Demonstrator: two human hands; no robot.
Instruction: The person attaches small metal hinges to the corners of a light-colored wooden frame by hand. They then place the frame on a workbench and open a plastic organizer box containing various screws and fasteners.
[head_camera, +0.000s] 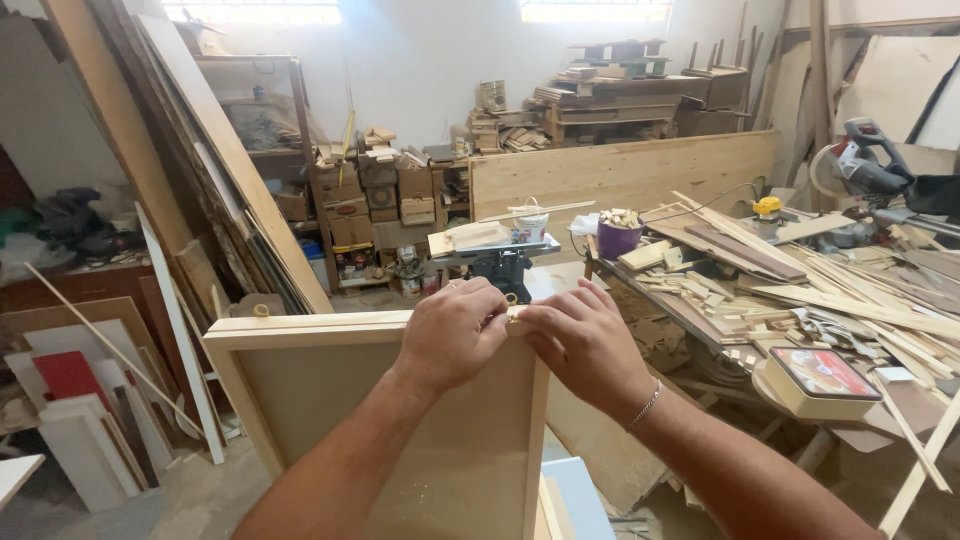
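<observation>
both hands (520, 335) seemingly pinching wooden frame (300, 332) corner

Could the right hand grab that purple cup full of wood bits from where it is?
Probably not without stepping closer. The right hand is on the wooden frame's top corner, while the purple cup sits farther back on the cluttered workbench. Nothing blocks the way.

Two bare hands, left (450, 335) and right (585, 340), one pale wooden framed panel (330, 400), one purple plastic bucket (618, 238), one white bucket (530, 226), one red-and-grey mitre saw (862, 160), and one cream rectangular tin with a red lid (820, 382) show.
</observation>
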